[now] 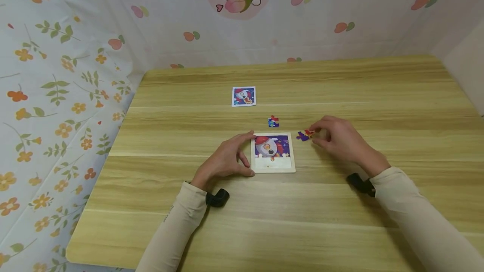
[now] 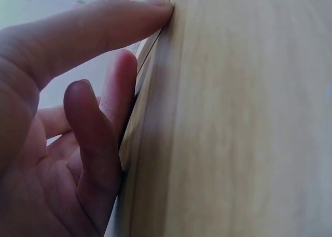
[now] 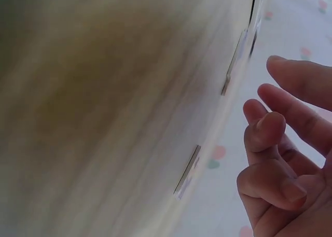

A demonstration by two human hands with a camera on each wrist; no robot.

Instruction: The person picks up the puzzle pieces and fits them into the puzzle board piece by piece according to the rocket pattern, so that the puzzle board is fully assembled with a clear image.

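A square jigsaw puzzle board [image 1: 273, 170] with a pale wooden frame lies on the table, its upper part filled with a picture and its lower part bare. My left hand [image 1: 227, 157] holds the board at its left side, index finger at the upper corner and thumb [image 2: 98, 32] at the lower one. To the right of the board is a purple and red jigsaw piece [image 1: 303, 135]. My right hand [image 1: 340, 137] hovers beside that piece with fingers loosely bent. In the right wrist view the fingers [image 3: 264, 133] are apart from the pieces and hold nothing.
Just behind the board lies another jigsaw piece [image 1: 274, 121], blue and red. Farther back is a small picture card [image 1: 243, 96]. The wooden table [image 1: 181, 116] meets a patterned white cloth [image 1: 264, 41] at the back and on the left.
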